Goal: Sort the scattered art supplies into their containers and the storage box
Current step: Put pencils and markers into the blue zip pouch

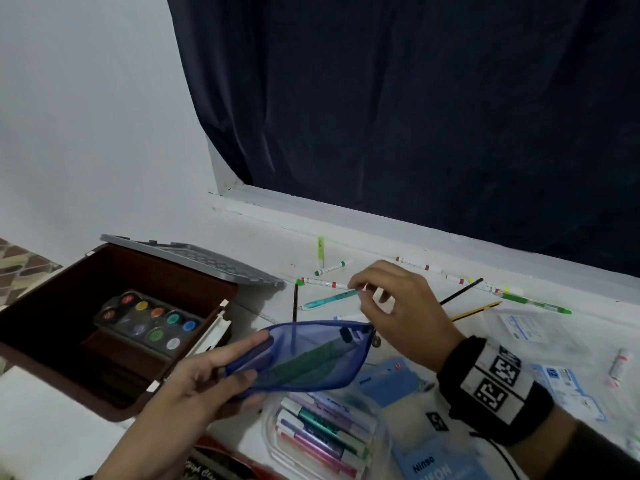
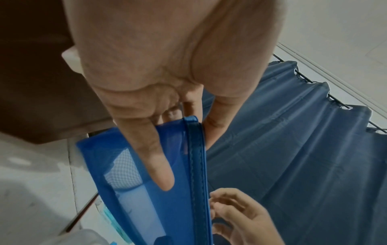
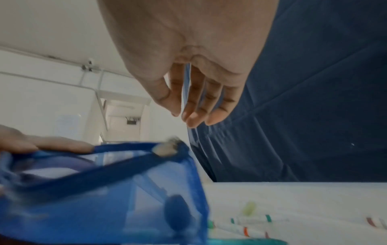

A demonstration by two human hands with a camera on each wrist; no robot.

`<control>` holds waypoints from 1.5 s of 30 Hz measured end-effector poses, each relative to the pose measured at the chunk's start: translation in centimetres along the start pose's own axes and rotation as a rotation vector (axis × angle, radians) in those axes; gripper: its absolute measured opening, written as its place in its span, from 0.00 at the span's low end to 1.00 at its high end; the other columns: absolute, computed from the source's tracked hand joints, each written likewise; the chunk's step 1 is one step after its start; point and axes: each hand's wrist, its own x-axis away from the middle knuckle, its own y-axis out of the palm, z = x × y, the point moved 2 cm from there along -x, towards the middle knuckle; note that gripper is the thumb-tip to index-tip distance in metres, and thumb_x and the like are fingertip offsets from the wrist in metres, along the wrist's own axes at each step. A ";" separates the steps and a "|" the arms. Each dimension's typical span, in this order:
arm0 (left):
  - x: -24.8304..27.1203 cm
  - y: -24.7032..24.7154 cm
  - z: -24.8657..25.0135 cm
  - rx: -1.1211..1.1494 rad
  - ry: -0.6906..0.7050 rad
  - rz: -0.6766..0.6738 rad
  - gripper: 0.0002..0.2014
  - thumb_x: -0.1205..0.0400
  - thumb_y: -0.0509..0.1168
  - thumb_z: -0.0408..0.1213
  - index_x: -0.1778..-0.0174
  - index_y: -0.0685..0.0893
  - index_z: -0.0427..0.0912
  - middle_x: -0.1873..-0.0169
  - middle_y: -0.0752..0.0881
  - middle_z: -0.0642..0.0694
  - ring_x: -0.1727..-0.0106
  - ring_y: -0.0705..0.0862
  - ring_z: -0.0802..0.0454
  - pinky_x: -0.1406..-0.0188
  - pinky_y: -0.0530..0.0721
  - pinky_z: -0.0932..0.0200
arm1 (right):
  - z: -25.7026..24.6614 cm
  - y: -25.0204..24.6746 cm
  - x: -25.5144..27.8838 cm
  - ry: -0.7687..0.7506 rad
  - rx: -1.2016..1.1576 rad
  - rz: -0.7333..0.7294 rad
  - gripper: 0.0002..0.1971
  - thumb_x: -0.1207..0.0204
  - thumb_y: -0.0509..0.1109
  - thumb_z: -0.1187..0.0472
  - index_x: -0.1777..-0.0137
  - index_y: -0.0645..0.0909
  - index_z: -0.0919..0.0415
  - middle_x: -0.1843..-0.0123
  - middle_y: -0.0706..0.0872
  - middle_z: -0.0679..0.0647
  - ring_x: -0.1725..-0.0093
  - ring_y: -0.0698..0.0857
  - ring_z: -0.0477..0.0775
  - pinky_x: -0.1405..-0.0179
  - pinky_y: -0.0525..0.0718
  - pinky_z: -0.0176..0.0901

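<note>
While left hand (image 1: 194,379) grips limp mesh pouch (image 1: 304,358) by its end, right hand (image 1: 398,313) hovers empty, fingers loosely curled; floppy, light — steady rim near zipper.

A dark navy fabric curtain (image 1: 415,98) is seen hanging across the back, its folds reaching the white ledge (image 1: 311,206). A plain white wall (image 1: 86,116) is seen to the left. A patterned brown floor tile patch (image 1: 20,268) is seen at the far left edge.

Home room — curtain (image 1: 415,98), windowsill (image 1: 346,216)
</note>
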 end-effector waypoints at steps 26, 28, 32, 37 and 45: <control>-1.7 -0.5 -0.1 -0.092 0.023 0.038 0.17 0.20 0.68 0.25 0.40 0.92 0.47 0.44 0.92 0.46 0.42 0.91 0.49 0.55 0.89 0.64 | 9.8 9.2 -4.3 0.090 0.778 -0.626 0.14 0.18 0.58 0.67 0.36 0.74 0.56 0.42 0.83 0.54 0.45 0.83 0.58 0.57 0.73 0.45; -1.7 -0.2 -0.2 -0.083 0.031 0.048 0.18 0.20 0.68 0.23 0.39 0.91 0.45 0.45 0.93 0.46 0.44 0.91 0.52 0.59 0.88 0.67 | 9.0 7.6 -4.2 0.154 0.705 -0.540 0.13 0.19 0.59 0.68 0.37 0.72 0.57 0.45 0.83 0.54 0.50 0.83 0.58 0.59 0.78 0.47; -1.7 0.7 0.0 -0.077 0.041 0.045 0.19 0.20 0.68 0.22 0.38 0.90 0.45 0.45 0.93 0.48 0.45 0.91 0.54 0.60 0.88 0.66 | 6.3 3.4 -3.2 0.241 0.341 -0.273 0.01 0.14 0.59 0.63 0.46 0.71 0.57 0.51 0.84 0.56 0.57 0.81 0.56 0.59 0.79 0.51; -1.6 3.3 0.2 -0.028 0.014 -0.045 0.22 0.20 0.67 0.21 0.42 0.93 0.53 0.44 0.93 0.51 0.43 0.91 0.51 0.55 0.90 0.62 | 1.3 -2.3 0.6 0.181 0.038 0.021 0.05 0.15 0.62 0.59 0.42 0.72 0.52 0.50 0.86 0.50 0.52 0.85 0.47 0.51 0.85 0.47; 1.1 9.3 -0.6 0.104 -0.011 -0.250 0.34 0.43 0.89 0.40 0.38 0.91 0.44 0.39 0.90 0.43 0.38 0.89 0.48 0.47 0.90 0.52 | -5.5 -7.6 9.9 0.154 -0.150 0.014 0.11 0.14 0.61 0.61 0.35 0.68 0.47 0.45 0.84 0.41 0.49 0.86 0.47 0.54 0.86 0.51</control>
